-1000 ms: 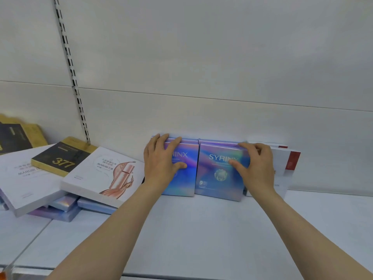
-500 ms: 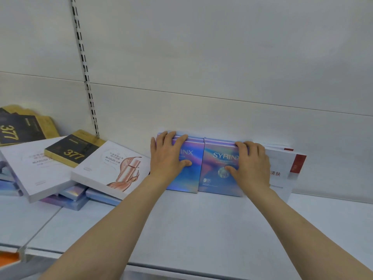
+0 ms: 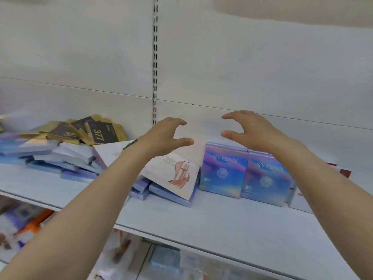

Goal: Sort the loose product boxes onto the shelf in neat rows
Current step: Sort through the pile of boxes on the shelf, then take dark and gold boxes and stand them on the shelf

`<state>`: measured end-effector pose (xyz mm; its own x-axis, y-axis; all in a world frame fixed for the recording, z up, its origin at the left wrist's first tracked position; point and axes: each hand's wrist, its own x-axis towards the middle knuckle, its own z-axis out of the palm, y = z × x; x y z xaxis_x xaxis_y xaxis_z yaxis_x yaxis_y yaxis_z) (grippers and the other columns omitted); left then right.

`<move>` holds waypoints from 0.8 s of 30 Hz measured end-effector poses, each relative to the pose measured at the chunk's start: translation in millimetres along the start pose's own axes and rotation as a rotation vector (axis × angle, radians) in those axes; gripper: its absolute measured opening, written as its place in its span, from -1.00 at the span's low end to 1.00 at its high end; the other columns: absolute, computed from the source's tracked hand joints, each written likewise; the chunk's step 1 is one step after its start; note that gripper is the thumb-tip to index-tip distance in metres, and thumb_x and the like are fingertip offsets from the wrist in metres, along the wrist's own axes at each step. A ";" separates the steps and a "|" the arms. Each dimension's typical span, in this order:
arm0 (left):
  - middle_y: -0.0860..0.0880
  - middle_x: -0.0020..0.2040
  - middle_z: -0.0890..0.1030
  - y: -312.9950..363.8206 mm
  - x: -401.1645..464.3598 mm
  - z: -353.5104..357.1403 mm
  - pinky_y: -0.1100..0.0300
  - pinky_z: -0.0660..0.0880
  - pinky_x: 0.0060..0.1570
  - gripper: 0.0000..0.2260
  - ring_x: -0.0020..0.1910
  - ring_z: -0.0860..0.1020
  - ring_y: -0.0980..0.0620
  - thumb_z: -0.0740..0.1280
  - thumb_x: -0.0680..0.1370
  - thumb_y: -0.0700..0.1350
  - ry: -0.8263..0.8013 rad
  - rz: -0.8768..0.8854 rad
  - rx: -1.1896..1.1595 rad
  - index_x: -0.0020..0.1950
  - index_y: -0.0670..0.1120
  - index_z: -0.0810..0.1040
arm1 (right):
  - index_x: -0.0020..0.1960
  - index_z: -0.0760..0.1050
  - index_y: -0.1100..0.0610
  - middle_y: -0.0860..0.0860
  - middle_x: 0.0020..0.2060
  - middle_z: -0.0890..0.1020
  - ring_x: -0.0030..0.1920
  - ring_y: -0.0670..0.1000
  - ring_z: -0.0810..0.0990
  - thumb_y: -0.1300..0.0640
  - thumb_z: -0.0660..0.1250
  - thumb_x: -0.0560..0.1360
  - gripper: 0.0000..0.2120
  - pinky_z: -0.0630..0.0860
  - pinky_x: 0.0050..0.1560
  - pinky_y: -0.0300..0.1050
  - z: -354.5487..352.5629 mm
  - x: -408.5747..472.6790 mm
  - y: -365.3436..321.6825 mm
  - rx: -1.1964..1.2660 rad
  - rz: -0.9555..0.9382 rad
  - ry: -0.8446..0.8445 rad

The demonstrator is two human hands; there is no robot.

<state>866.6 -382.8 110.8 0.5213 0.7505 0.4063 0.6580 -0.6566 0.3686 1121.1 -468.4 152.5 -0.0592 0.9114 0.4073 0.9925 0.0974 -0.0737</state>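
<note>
Two iridescent blue SYRINX boxes stand upright side by side against the back wall of the white shelf: the left SYRINX box and the right SYRINX box. My left hand hovers open above and left of them, fingers curled, holding nothing. My right hand hovers open just above the boxes, also empty. A white box with a red bottle drawing lies tilted on a pile left of the row. White and red boxes stand behind my right arm, mostly hidden.
A loose heap of pale blue and white boxes covers the shelf's left part, with black and gold "377" boxes leaning at the back. A slotted upright runs up the back wall. A lower shelf holds blurred goods.
Both hands have let go of the two SYRINX boxes and lifted above them, fingers apart. The view has swung left, showing more of the loose heap.
</note>
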 end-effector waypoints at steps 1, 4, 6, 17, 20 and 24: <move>0.02 0.44 0.38 -12.1 -12.5 -15.5 0.12 0.26 0.33 -0.38 0.41 0.33 0.01 0.35 0.48 0.25 0.021 -0.003 0.009 0.47 0.04 0.33 | 0.45 0.36 -0.08 -0.04 0.43 0.42 0.45 0.02 0.30 -0.18 0.30 0.54 -0.49 0.23 0.42 -0.07 0.0 3.9 -20.6 0.005 -0.032 0.004; 0.03 0.43 0.39 -53.3 -55.5 -58.6 0.11 0.27 0.33 -0.39 0.41 0.34 0.02 0.36 0.49 0.23 0.076 -0.017 0.025 0.47 0.03 0.34 | 0.45 0.35 -0.10 -0.05 0.44 0.40 0.46 0.00 0.27 -0.18 0.30 0.54 -0.49 0.23 0.41 -0.08 9.4 12.0 -87.7 0.024 -0.107 0.031; 0.03 0.41 0.41 -86.1 -85.1 -84.5 0.08 0.32 0.32 -0.38 0.38 0.37 0.02 0.35 0.47 0.26 0.092 -0.028 0.059 0.47 0.03 0.34 | 0.46 0.34 -0.10 -0.03 0.47 0.37 0.48 0.00 0.24 -0.20 0.29 0.54 -0.47 0.23 0.42 -0.05 20.8 16.6 -137.2 0.026 -0.154 0.045; 0.01 0.37 0.44 -270.3 -221.2 -203.1 0.05 0.38 0.30 -0.39 0.34 0.39 -0.01 0.25 0.47 0.35 0.141 -0.181 0.185 0.43 0.07 0.36 | 0.50 0.31 -0.07 -0.01 0.48 0.35 0.47 0.05 0.25 -0.23 0.21 0.56 -0.45 0.26 0.43 0.00 101.8 69.3 -384.8 0.107 -0.295 -0.018; -0.01 0.40 0.41 -311.7 -234.2 -225.9 0.13 0.31 0.28 -0.40 0.35 0.37 -0.01 0.31 0.50 0.25 0.163 -0.227 0.206 0.45 -0.01 0.36 | 0.51 0.27 -0.10 -0.02 0.50 0.33 0.48 0.06 0.26 -0.29 0.16 0.55 -0.42 0.27 0.43 0.04 119.2 93.3 -432.5 0.090 -0.332 -0.027; 0.01 0.40 0.42 -369.9 -239.1 -247.4 0.12 0.32 0.29 -0.39 0.36 0.37 0.01 0.30 0.49 0.28 0.197 -0.277 0.209 0.45 0.01 0.36 | 0.52 0.26 -0.10 -0.03 0.51 0.29 0.50 0.00 0.20 -0.23 0.20 0.58 -0.45 0.21 0.44 -0.04 143.4 133.1 -479.7 0.147 -0.362 -0.054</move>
<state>364.1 -337.9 84.2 0.2080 0.8546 0.4759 0.8661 -0.3870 0.3164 621.7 -336.5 111.5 -0.4124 0.8269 0.3823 0.8806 0.4693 -0.0651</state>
